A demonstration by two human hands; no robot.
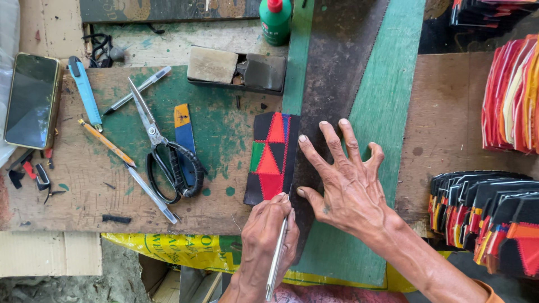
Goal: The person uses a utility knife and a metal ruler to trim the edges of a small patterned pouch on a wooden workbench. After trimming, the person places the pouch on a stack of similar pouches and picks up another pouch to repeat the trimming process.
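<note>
From the head camera I look down on my worn wooden workbench (67, 191). My left hand (269, 238) is closed around a thin metal blade tool (276, 259), and its tip touches the lower right edge of a black patchwork piece (270, 159) with red and green triangles. This piece lies flat in the middle of the bench, just beside a dark saw blade (331, 84) that runs along its right side. My right hand (348, 179) is open, with the fingers spread wide, and it presses flat on the saw blade; it holds nothing. To the left of the piece lie black-handled scissors (168, 157), a pencil (106, 142), a blue utility knife (85, 92) and a phone (32, 100). At the right, well apart, stand stacks of similar pieces (483, 219).
</note>
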